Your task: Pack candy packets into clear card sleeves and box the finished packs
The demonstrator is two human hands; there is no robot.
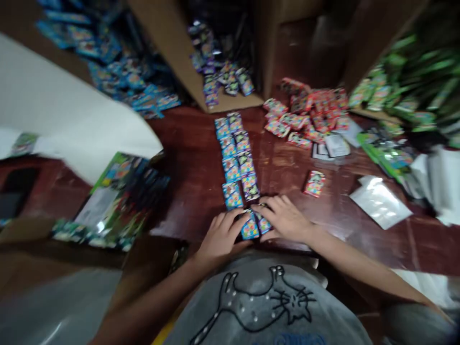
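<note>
Contact with a blue packet is made by the left hand, its fingers curled at the near side, while a purple packet is partly covered by the bent right hand; whether either is firmly gripped cannot be told. Both packets are set side by side, long axes pointing away from the body. Straight ahead, columns of blue packets and purple packets are lined up, slanting slightly leftward. Ahead and rightward on the desk, nearer the right hand, one red packet is placed apart.
</note>
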